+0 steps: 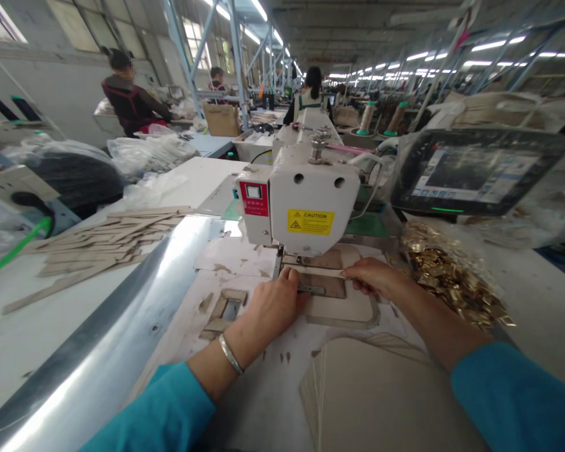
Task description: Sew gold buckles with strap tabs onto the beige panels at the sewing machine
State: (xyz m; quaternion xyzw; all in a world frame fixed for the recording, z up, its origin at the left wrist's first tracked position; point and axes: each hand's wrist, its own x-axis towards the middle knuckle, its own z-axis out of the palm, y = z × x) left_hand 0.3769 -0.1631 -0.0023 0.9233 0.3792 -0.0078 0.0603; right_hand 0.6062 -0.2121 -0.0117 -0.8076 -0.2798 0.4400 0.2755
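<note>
A white sewing machine (pixel 306 201) with a yellow caution label stands in front of me. Under its head lies a brown clamp template (pixel 332 289) with a tan strip on it. My left hand (pixel 270 307) presses fingertips on the left end of the strip, next to the needle area. My right hand (pixel 371 276) pinches the strip's right end. Both sleeves are teal, and a silver bangle sits on my left wrist.
A pile of tan strips (pixel 103 242) lies at left beyond a shiny metal rail (pixel 136 314). Gold metal buckles (pixel 452 276) are heaped at right below a wrapped touchscreen (pixel 480 169). A stack of tan pieces (pixel 381 395) lies near me. Other people work far behind.
</note>
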